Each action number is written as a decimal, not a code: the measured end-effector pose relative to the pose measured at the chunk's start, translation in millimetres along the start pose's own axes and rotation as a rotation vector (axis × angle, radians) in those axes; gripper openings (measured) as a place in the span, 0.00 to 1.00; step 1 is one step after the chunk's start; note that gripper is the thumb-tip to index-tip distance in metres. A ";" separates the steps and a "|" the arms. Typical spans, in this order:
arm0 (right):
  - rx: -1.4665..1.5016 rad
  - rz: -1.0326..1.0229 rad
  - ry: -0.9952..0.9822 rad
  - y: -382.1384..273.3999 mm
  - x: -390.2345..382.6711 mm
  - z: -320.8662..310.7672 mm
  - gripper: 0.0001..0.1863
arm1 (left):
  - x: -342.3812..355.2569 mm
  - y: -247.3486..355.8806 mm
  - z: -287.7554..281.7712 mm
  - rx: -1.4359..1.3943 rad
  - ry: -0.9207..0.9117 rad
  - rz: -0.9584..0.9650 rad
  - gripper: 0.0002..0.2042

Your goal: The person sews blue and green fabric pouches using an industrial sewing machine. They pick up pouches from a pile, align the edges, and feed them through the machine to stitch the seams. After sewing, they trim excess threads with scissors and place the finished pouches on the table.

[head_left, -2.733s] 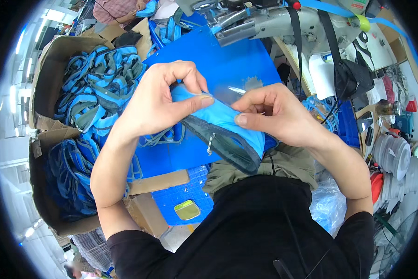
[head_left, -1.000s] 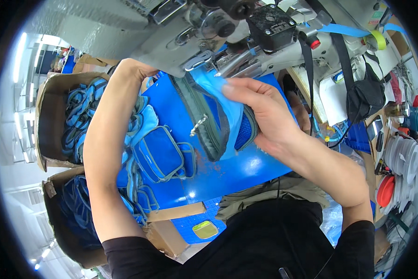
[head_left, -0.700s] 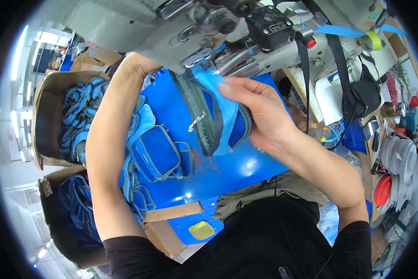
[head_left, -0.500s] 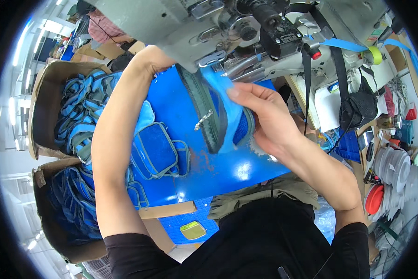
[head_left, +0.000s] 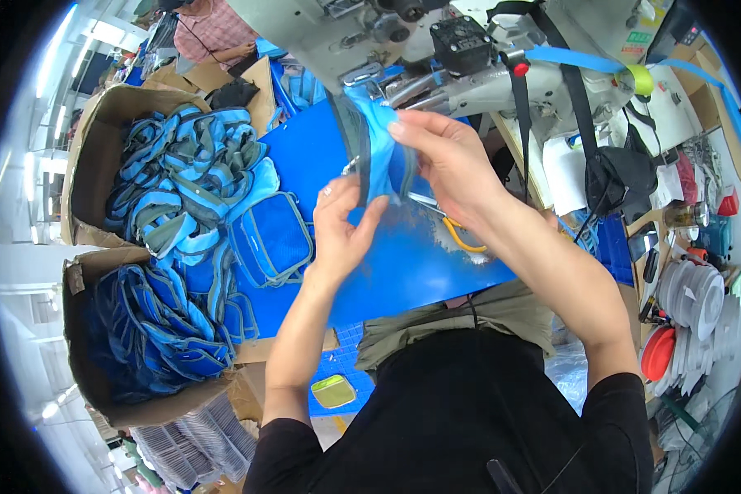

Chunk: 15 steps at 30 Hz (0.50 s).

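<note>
A light-blue and grey fabric bag piece (head_left: 380, 156) hangs under the head of a sewing machine (head_left: 317, 41), its upper end at the presser foot (head_left: 364, 76). My right hand (head_left: 457, 160) pinches its right edge between thumb and fingers. At its lower left edge my left hand (head_left: 341, 226) is closed, fingers and thumb against the cloth. Scissors with orange-yellow handles (head_left: 464, 237) lie on the blue table (head_left: 403, 280), just below my right hand. To the left of my left hand rests a blue mesh pouch piece (head_left: 271, 239) with grey edging.
Two cardboard boxes on the left hold piled blue-grey straps (head_left: 181, 173) and blue pouch pieces (head_left: 156, 321). Light-blue webbing (head_left: 576, 58) feeds past a yellow-green roll. A black pouch (head_left: 621, 177) hangs at the right. Another person in a checked shirt (head_left: 214, 33) sits beyond.
My left hand has come back from behind the machine head to the lower edge of the fabric. The scissors have come into sight. My view has shifted, showing more of the boxes.
</note>
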State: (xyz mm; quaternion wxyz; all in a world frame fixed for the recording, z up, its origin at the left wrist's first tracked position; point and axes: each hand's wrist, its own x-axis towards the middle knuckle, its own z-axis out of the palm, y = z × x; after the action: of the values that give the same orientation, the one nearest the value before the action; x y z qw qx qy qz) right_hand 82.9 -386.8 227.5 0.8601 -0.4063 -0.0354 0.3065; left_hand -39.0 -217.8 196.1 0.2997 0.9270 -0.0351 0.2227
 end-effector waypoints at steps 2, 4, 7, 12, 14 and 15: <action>-0.045 -0.073 0.026 -2.7 -13.8 4.2 0.17 | -11.2 40.4 -15.5 -0.400 -0.058 -0.458 0.06; -0.146 -0.182 0.017 5.8 -26.2 0.0 0.19 | -24.0 66.3 -28.3 -1.002 -0.089 -0.633 0.11; -0.192 -0.244 0.064 18.0 -56.2 -6.5 0.19 | -31.1 92.5 -31.1 -1.367 -0.203 -0.729 0.12; -0.123 -0.002 -0.095 8.1 -70.2 -18.2 0.14 | -43.6 95.1 -13.6 -1.399 -0.279 -0.762 0.11; -0.194 0.015 -0.121 5.1 -65.1 -20.5 0.12 | -47.3 98.3 -5.8 -1.398 -0.267 -0.762 0.11; -0.198 0.026 -0.132 2.1 -64.1 -22.7 0.12 | -47.5 99.2 -2.4 -1.399 -0.262 -0.751 0.11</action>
State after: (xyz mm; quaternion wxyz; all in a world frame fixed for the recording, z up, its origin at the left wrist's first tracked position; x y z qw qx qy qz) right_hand 37.1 -436.8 223.0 0.8075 -0.4688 -0.1168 0.3384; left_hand -102.3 -300.8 230.8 0.8593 0.4928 0.1129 -0.0770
